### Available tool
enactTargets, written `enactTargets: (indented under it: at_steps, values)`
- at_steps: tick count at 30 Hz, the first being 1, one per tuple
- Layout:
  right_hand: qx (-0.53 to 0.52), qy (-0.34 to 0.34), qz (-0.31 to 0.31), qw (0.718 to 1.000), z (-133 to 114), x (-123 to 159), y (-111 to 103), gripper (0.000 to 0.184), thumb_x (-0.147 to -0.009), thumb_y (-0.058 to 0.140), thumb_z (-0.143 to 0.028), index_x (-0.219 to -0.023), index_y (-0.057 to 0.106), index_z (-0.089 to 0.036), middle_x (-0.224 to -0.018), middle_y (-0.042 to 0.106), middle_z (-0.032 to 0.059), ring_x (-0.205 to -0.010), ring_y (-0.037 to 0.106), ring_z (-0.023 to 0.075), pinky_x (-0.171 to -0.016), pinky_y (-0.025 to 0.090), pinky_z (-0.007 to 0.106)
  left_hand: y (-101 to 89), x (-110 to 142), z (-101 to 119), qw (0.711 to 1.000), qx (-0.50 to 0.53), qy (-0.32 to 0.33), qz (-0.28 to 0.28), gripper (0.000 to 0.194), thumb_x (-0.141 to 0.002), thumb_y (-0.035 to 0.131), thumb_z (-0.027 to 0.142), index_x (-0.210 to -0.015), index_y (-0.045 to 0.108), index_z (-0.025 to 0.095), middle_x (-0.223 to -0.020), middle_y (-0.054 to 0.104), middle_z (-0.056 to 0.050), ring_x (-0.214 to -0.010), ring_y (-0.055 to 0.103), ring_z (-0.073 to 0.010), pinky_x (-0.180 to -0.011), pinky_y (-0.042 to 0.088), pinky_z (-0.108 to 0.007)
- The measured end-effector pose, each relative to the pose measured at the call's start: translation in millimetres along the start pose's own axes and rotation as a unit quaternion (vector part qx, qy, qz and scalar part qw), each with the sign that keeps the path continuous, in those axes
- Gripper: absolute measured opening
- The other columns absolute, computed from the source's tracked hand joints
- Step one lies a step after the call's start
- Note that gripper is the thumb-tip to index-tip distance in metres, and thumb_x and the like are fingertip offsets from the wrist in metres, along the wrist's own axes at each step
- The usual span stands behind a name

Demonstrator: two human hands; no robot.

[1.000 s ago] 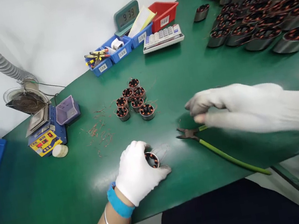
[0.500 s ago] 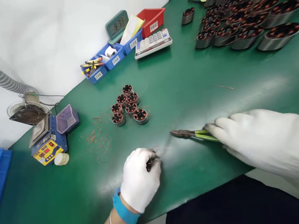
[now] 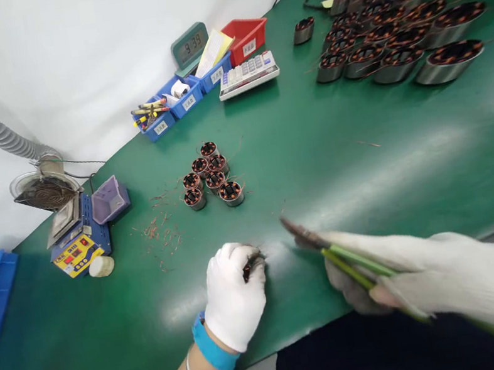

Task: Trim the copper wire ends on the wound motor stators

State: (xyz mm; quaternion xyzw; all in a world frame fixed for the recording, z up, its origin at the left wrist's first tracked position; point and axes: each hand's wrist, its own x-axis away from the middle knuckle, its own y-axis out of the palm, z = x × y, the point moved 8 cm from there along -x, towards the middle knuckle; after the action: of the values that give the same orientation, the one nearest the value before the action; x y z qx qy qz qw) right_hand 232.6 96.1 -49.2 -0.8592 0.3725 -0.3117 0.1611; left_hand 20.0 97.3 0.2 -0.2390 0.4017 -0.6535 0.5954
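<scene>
The wound ring [image 3: 252,264] sat in the left hand [image 3: 234,299], whose gloved fingers were closed round it, so that hand was the nearer by far. The right hand [image 3: 386,269] gripped the green-handled cutters [image 3: 360,260]. Their tip lay to the right of the ring and slightly farther from the body, near it but not touching, with bare bench [image 3: 289,292] between. The cutters' long axis slanted from that far-left tip back through the right palm to a handle end jutting out on the near right. The ring's own axis could not be told, as the fingers hid most of it; blur also hid whether the blades met.

Half a second earlier the cutters lay flatter, with the right hand behind them, only its fingertips at the handles; now the hand had come forward and wrapped them. A second earlier they lay spread on the bench, apart from the hand, and more of the ring showed. The seven smaller stators [image 3: 215,181] beyond the left hand kept their grouping.
</scene>
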Motion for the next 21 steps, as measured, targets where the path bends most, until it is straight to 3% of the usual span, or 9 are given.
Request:
enactTargets:
  at_steps: [1, 3, 8, 14, 21]
  values:
    - [-0.064, 0.007, -0.077, 0.995, -11.7, 1.2, 9.4, 0.051, -0.08, 0.051, -0.039, -0.131, 0.058, -0.04, -0.096, 0.077, 0.0031, -0.076, 0.073, 0.0272, -0.063, 0.058, 0.036, 0.0, 0.0, 0.0, 1.0, -0.002, 0.0, 0.0, 0.014, -0.09, 0.057, 0.012, -0.093, 0.066, 0.023, -0.094, 0.069, -0.004, -0.092, 0.064, -0.0207, -0.084, 0.051, -0.034]
    - [-0.104, 0.014, -0.154, 0.982, -34.8, 1.5, 15.9, 0.038, -0.073, 0.052, -0.041, -0.108, 0.065, -0.033, -0.093, 0.075, 0.0039, -0.078, 0.07, 0.0266, -0.066, 0.055, 0.036, 0.1, -0.2, 0.6, 1.0, -0.006, 0.003, 0.0, 0.014, -0.09, 0.057, 0.011, -0.094, 0.066, 0.022, -0.094, 0.069, -0.005, -0.091, 0.064, -0.0208, -0.083, 0.051, -0.034]
    - [-0.068, 0.032, -0.157, 0.985, -55.0, -6.8, 12.5, 0.026, -0.07, 0.052, -0.044, -0.09, 0.061, -0.03, -0.085, 0.072, 0.0033, -0.073, 0.065, 0.0245, -0.065, 0.05, 0.036, 0.3, -0.6, 2.5, 1.0, -0.009, 0.013, 0.0, 0.015, -0.091, 0.056, 0.011, -0.094, 0.066, 0.021, -0.093, 0.069, -0.005, -0.09, 0.064, -0.0214, -0.083, 0.051, -0.035]
    - [-0.091, 0.052, -0.14, 0.985, -49.5, -14.6, 19.5, 0.028, -0.074, 0.051, -0.042, -0.096, 0.062, -0.029, -0.097, 0.075, 0.0039, -0.073, 0.069, 0.0238, -0.07, 0.054, 0.036, 0.8, -0.2, 2.5, 1.0, -0.016, 0.016, 0.003, 0.015, -0.09, 0.056, 0.01, -0.094, 0.065, 0.022, -0.093, 0.069, -0.005, -0.089, 0.064, -0.0212, -0.082, 0.05, -0.034]
    - [-0.126, 0.079, -0.126, 0.981, -48.4, -21.7, 26.8, 0.048, -0.082, 0.054, -0.032, -0.13, 0.055, -0.023, -0.092, 0.072, 0.005, -0.074, 0.074, 0.0218, -0.065, 0.058, 0.03, 1.1, 0.0, 1.4, 0.999, -0.016, 0.023, 0.016, 0.014, -0.09, 0.056, 0.01, -0.092, 0.064, 0.021, -0.092, 0.068, -0.004, -0.086, 0.062, -0.021, -0.08, 0.049, -0.035]
